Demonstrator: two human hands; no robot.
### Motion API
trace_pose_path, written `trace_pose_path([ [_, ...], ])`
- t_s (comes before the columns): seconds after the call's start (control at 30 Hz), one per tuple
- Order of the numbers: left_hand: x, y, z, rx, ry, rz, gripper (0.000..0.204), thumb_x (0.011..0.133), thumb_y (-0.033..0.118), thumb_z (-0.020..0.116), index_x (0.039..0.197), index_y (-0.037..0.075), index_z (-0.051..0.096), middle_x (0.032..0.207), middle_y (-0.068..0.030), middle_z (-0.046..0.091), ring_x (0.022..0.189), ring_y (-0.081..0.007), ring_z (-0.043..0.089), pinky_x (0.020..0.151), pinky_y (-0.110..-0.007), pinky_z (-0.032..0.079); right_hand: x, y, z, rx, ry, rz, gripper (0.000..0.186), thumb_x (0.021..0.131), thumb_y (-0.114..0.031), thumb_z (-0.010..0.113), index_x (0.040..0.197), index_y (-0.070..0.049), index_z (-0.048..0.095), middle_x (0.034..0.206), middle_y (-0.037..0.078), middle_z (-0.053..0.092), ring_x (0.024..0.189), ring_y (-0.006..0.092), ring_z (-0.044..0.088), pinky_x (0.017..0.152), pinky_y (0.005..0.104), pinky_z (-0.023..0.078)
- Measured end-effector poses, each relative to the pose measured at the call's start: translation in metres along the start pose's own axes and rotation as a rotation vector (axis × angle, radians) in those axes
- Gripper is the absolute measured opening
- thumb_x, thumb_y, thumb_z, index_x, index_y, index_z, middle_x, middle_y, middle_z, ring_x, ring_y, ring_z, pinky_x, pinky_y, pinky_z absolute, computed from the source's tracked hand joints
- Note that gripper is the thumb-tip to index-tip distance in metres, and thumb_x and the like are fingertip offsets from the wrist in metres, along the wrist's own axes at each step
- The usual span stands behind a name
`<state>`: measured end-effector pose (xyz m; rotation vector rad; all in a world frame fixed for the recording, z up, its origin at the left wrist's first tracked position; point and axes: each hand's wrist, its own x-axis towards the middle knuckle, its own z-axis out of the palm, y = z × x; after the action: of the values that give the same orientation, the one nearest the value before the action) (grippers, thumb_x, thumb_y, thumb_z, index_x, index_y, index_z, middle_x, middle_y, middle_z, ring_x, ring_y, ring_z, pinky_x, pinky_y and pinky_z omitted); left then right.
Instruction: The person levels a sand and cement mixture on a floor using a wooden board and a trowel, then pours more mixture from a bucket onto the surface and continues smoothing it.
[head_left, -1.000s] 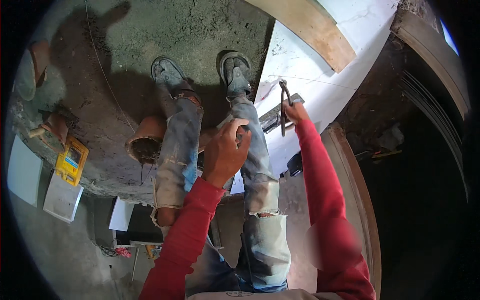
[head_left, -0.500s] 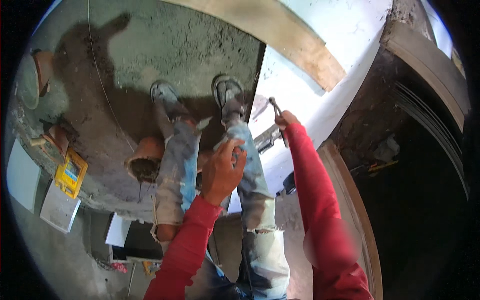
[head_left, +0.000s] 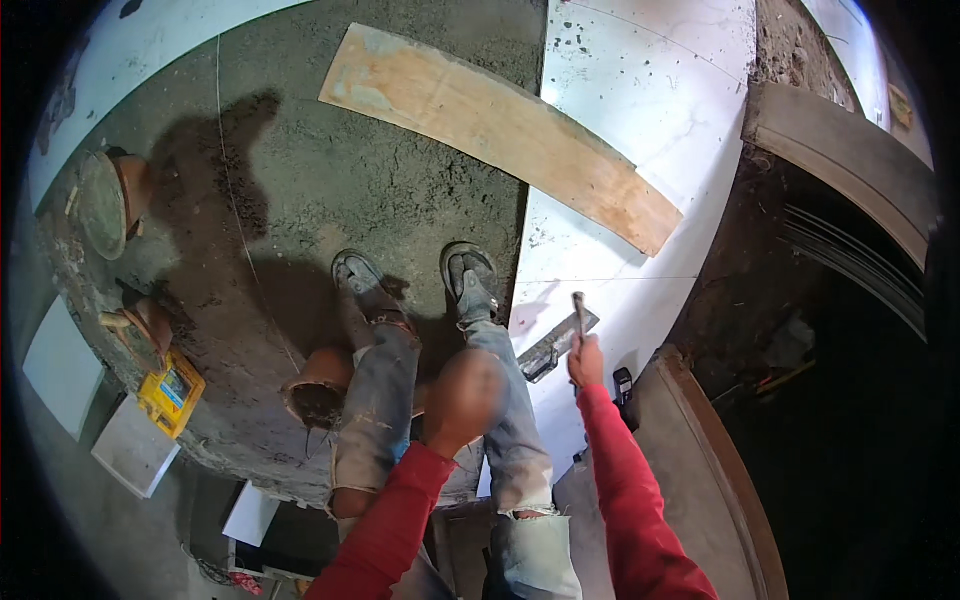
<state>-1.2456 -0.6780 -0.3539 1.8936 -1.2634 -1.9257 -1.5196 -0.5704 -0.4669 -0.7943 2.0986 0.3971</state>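
Observation:
My right hand point(head_left: 586, 362) is wrapped round the handle of a hammer point(head_left: 579, 312), its dark head pointing away from me above the white tiles point(head_left: 570, 240). Just left of it, a flat finishing trowel point(head_left: 548, 352) with a dark handle lies on the tiles. My left hand point(head_left: 468, 398) is over my leg near the knee, blurred, so its fingers cannot be made out.
A long wooden board point(head_left: 490, 125) spans the rough mortar bed point(head_left: 310, 190) and the tiles. A taut string point(head_left: 232, 180) crosses the mortar. A clay-coloured bucket point(head_left: 320, 385) stands beside my left leg. A yellow tool point(head_left: 172, 392) lies at left; a dark opening point(head_left: 840, 440) gapes at right.
The view has shifted, so the board and more of the tiles show. My right hand with the hammer now appears beside the trowel. My left hand has blurred with motion.

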Motion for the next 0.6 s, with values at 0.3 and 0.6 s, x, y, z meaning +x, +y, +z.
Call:
trace_pose_path([
  [0.3, 0.006, 0.000, -0.014, 0.112, 0.030, -0.016, 0.023, 0.092, 0.020, 0.064, 0.112, 0.009, 0.061, 0.099, -0.0122, 0.068, 0.079, -0.0274, 0.069, 0.067, -0.039, 0.053, 0.107, 0.039, 0.020, 0.041, 0.430, 0.156, 0.047, 0.104, -0.044, 0.036, 0.110, 0.000, 0.049, 0.096, 0.034, 0.065, 0.091, 0.0518, 0.062, 0.079, 0.0577, 0.046],
  [0.6, 0.006, 0.001, -0.014, 0.175, -0.003, 0.028, 0.024, 0.091, 0.021, 0.064, 0.112, 0.010, 0.061, 0.098, -0.0131, 0.069, 0.084, -0.0339, 0.068, 0.069, -0.042, 0.052, 0.141, 0.033, -0.010, -0.196, 0.253, 0.400, 0.036, 0.095, -0.036, 0.057, 0.109, -0.003, 0.053, 0.112, 0.020, 0.068, 0.108, 0.0401, 0.064, 0.090, 0.0539, 0.049],
])
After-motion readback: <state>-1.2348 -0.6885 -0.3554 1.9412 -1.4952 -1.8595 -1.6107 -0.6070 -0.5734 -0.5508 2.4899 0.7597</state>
